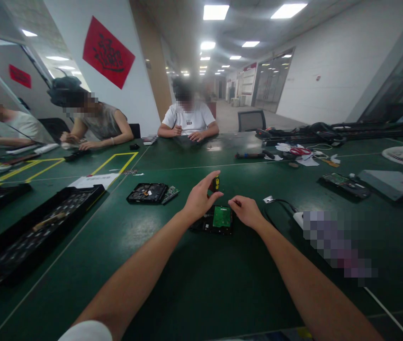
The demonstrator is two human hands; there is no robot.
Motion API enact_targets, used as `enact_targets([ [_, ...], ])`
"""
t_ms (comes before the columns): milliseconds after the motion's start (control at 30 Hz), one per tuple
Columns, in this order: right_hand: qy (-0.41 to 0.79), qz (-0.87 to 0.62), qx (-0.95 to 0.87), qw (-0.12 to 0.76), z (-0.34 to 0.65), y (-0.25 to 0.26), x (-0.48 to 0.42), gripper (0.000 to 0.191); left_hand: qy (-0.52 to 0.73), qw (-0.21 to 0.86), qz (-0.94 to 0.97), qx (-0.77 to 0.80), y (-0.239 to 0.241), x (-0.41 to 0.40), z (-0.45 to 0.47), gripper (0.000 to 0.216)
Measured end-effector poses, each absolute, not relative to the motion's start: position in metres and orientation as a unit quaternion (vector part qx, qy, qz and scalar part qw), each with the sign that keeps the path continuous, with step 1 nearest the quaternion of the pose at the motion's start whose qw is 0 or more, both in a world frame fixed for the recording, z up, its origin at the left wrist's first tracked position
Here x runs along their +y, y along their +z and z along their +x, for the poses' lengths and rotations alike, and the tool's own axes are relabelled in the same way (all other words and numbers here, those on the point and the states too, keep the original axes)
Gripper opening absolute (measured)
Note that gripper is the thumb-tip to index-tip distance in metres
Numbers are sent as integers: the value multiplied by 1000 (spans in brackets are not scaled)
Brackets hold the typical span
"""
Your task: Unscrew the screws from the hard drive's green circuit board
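Note:
A hard drive with a green circuit board lies on the table right below my hands. My left hand is above its far left side, with thumb and forefinger apart around a small black-and-yellow tool handle. The tool's lower part is hidden, so its exact kind is unclear. Beside the board's right edge, my right hand is closed, its fingertips pinched together. Whatever may be between those fingertips is too small to make out.
Left of centre lie an opened drive and a loose circuit board. A long black tray stands farther left. To the right are a cable connector, another drive and a grey metal box. A co-worker sits opposite.

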State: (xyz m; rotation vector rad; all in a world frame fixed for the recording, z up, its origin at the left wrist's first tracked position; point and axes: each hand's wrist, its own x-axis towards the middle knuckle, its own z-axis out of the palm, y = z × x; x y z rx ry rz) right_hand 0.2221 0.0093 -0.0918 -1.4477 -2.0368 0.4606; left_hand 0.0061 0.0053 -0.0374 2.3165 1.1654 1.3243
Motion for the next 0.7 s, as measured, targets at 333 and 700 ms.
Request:
enact_targets([
  [333,179,-546,-764,295,221,-88,7,31,461,298,755,359,-41,12,3,67],
  [700,173,-542,-764,305,221,-93,9,28,453,162,792,376,-40,8,3,69],
])
